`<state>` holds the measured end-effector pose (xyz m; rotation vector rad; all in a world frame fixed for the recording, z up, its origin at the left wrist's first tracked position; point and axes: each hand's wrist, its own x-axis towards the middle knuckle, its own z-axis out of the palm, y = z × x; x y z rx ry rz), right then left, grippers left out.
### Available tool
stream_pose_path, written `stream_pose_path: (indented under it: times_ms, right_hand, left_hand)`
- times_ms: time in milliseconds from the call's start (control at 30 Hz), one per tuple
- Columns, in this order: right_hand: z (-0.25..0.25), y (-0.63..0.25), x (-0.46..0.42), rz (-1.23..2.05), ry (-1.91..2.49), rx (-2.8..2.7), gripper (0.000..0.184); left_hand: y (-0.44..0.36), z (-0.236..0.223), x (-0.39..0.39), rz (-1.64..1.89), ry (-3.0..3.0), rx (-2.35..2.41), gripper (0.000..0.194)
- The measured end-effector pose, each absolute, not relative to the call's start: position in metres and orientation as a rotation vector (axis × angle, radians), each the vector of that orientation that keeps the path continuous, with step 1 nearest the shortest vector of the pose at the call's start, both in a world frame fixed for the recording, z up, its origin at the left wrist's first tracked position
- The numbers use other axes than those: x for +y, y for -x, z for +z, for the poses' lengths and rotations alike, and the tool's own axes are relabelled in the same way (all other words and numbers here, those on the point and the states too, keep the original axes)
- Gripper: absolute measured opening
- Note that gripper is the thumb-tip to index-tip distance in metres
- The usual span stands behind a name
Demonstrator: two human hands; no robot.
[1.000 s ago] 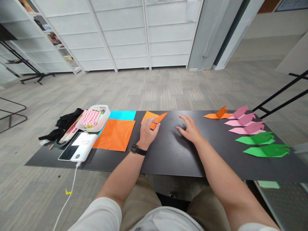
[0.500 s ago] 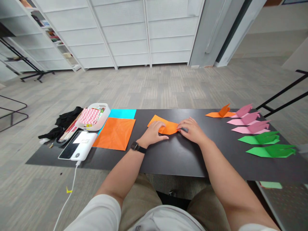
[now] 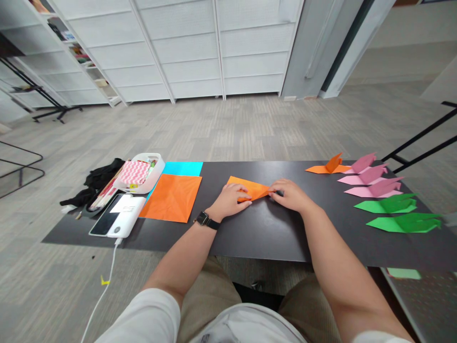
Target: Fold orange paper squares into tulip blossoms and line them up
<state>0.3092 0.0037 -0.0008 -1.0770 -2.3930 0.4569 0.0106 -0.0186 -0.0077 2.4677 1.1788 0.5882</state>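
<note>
Well left of the fingers on the bench (image 3: 250, 240) stands a box (image 3: 158, 172); nearer them lies an orange sheet (image 3: 174, 200). The left hand (image 3: 228, 200) rests half-bent fingers on the folded paper (image 3: 254, 188), thumb slightly apart; I cannot tell if they grip. The right hand (image 3: 287, 194) pinches its right tip, fingers nearly together. Well right: 1 orange crane (image 3: 333, 165), 3 pink cranes (image 3: 369, 176), 2 green cranes (image 3: 410, 223).

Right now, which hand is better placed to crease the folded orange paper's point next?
Probably the right hand: its fingers meet that point; the left hand touches the wider end of the folded orange paper.
</note>
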Motion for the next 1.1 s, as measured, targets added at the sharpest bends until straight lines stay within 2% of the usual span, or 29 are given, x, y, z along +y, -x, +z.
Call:
stream_pose_path:
  times_ms: [500, 867, 1100]
  right_hand:
    - [-0.006, -0.309, 0.008, 0.49, 1.245, -2.311, 0.019]
    - [-0.021, -0.304, 0.012, 0.426, 1.32, -2.245, 0.027]
    - [-0.026, -0.299, 0.014, 0.375, 1.358, -2.235, 0.029]
  left_hand:
    - [-0.024, -0.012, -0.024, 0.602, -2.393, 1.188, 0.014]
    - [-0.022, -0.015, -0.021, 0.603, -2.387, 1.212, 0.032]
    - [-0.021, -0.015, -0.021, 0.599, -2.449, 1.15, 0.033]
